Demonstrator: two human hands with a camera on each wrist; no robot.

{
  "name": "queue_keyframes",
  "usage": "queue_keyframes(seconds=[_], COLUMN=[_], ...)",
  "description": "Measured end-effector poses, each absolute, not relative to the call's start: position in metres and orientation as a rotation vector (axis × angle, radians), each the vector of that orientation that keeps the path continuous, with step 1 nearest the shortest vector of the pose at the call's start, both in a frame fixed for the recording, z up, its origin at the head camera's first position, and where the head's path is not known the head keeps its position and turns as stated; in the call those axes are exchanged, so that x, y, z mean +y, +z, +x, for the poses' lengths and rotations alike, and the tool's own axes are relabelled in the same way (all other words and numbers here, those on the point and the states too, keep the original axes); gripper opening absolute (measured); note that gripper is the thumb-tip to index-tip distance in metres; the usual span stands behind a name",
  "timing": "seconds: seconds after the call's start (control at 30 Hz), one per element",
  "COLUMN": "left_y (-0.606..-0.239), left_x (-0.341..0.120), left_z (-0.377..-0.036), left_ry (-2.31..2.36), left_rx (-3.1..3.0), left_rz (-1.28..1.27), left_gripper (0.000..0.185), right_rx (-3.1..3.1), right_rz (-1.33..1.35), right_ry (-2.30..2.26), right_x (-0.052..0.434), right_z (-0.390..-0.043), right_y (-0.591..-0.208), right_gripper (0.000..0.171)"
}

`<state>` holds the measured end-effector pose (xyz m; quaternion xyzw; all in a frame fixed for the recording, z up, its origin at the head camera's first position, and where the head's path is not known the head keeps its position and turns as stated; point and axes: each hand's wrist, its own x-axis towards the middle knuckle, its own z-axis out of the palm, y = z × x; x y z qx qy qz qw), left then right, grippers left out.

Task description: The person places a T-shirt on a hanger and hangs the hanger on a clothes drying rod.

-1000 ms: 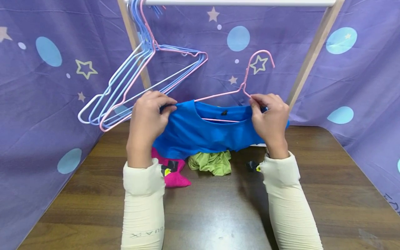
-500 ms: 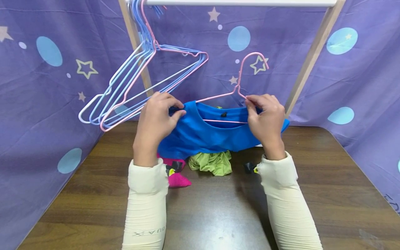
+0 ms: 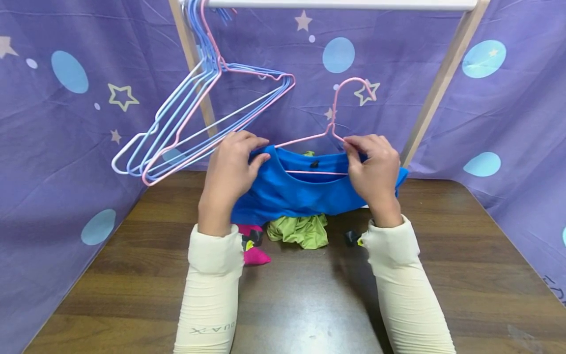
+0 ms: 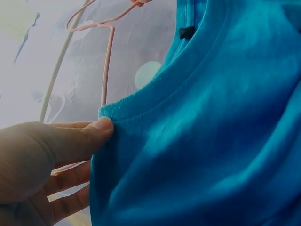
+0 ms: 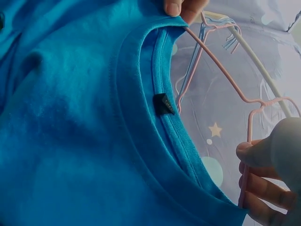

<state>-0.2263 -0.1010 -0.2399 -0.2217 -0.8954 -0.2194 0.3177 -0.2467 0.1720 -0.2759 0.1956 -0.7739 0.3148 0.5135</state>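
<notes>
A blue T-shirt (image 3: 300, 194) hangs on a pink clothes hanger (image 3: 333, 110), the hook standing up out of the neckline and the lower bar crossing inside it. At the left shoulder, beside the collar, my left hand (image 3: 232, 174) pinches the shirt; in the left wrist view its thumb (image 4: 101, 129) presses the collar edge. My right hand (image 3: 376, 169) grips the hanger's right arm by the other end of the neckline, and the right wrist view shows its fingers (image 5: 263, 188) around the pink wire. A black tag (image 5: 163, 103) sits inside the back collar. The shirt hides the hanger's ends.
Several blue, white and pink hangers (image 3: 177, 118) hang at the left of a rack with a white rail (image 3: 345, 4). Crumpled green cloth (image 3: 298, 231) and a pink cloth (image 3: 256, 255) lie on the wooden table (image 3: 305, 305) below the shirt.
My left hand has moved right along with the shirt's left shoulder. The right hand has shifted slightly left, and the hanger's hook has moved left and a little lower.
</notes>
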Motion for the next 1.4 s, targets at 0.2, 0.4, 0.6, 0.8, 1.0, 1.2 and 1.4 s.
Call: queue_keyframes(seconds=[0.2,0.4,0.6,0.8,1.0,1.2,1.4], left_y=[-0.241,-0.244,-0.245,-0.245,-0.245,-0.246,-0.247], left_x=[-0.095,-0.087,-0.084,-0.083,-0.082,-0.081,-0.081], left_z=[-0.227,-0.23,-0.228,-0.228,-0.228,-0.227,-0.227], left_ry=[-0.538,-0.539,-0.545,-0.536,-0.539,-0.552,-0.554], left_rx=[-2.379,-2.361,-2.346,-2.323,-2.294,-2.311,-2.333], left_rz=[-0.605,-0.66,-0.655,-0.64,-0.605,-0.577,-0.554], left_gripper=[0.021,0.016,0.014,0.014,0.01,0.01,0.01], right_rx=[-1.874,-1.897,-1.898,-1.895,-1.927,-1.918,-1.874], right_rz=[0.494,0.513,0.522,0.523,0.554,0.601,0.692], right_ry=[0.753,0.709,0.706,0.744,0.761,0.783,0.817], right_x=[0.167,0.16,0.157,0.158,0.159,0.157,0.154], right_z=[-0.246,-0.241,-0.239,-0.241,-0.237,-0.228,-0.223], right_y=[-0.277,-0.276,-0.276,-0.276,-0.272,-0.265,-0.26], right_gripper=[0.015,0.016,0.015,0.013,0.013,0.015,0.016])
